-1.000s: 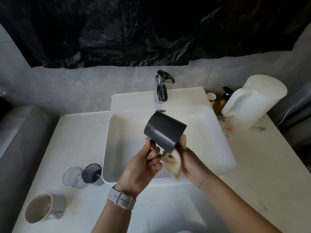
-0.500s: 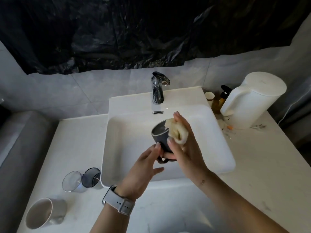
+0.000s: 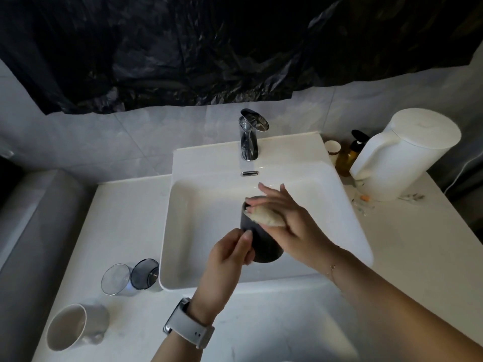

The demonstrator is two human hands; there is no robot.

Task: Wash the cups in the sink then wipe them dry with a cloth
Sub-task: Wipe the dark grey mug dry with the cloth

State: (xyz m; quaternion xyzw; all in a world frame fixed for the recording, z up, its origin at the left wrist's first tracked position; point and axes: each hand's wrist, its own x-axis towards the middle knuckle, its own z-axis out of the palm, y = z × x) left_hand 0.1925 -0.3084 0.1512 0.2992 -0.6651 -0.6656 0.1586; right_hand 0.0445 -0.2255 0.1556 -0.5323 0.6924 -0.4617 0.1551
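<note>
Over the white sink (image 3: 347, 220) I hold a dark grey cup (image 3: 264, 245), tilted with its mouth pointing away from me. My left hand (image 3: 227, 259) grips its near end from the left. My right hand (image 3: 290, 218) holds a beige cloth (image 3: 266, 216) and presses it against the cup's rim; some of its fingers stick out straight. On the counter at the left lie a clear cup (image 3: 116, 279), a smoky dark cup (image 3: 145, 274) and a white mug (image 3: 74, 326), all on their sides.
The chrome tap (image 3: 249, 138) stands at the back of the sink. At the right rear stand a white jug (image 3: 402, 155), an amber pump bottle (image 3: 349, 154) and a small paper cup (image 3: 332, 150). Black plastic sheeting (image 3: 209, 48) covers the wall above.
The grey cup was turned from raised and mouth-down to lying tilted over the sink. My right hand brought the cloth from under the cup up onto its rim.
</note>
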